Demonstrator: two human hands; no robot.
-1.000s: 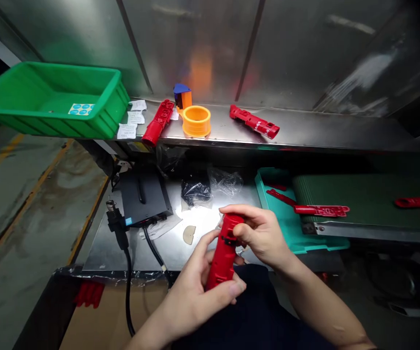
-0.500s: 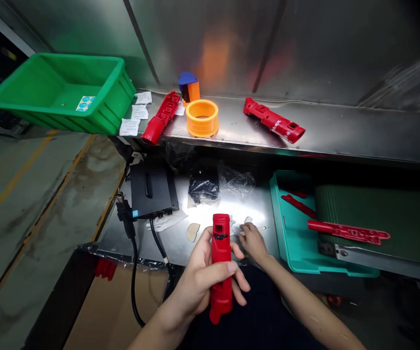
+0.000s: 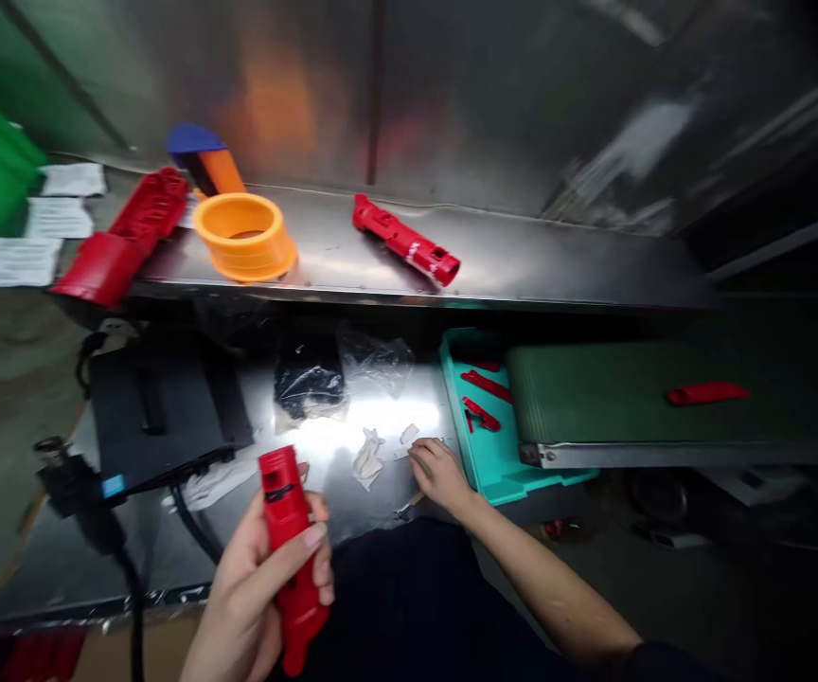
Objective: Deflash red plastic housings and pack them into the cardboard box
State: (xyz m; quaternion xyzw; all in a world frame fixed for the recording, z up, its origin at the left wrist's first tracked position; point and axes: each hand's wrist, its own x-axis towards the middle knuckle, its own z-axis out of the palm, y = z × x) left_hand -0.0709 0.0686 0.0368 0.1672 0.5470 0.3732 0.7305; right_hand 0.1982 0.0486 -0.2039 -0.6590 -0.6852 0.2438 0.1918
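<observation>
My left hand is wrapped round a red plastic housing, a long tube-like part held nearly upright. Near its top are a square opening and a small black piece. My right hand rests on the metal bench with its fingers curled down and together. Beside those fingertips lies a small white scrap; whatever they pinch is hidden. A crumpled white piece sits between both hands.
A turquoise tray with red parts stands under the end of a green conveyor, which carries another red part. On the shelf are an orange ring and red housings. A black box with cable is left.
My right hand has left the housing and gone down to the bench. The left hand keeps its hold. One red part has dropped from the conveyor into the tray. The view has swung right.
</observation>
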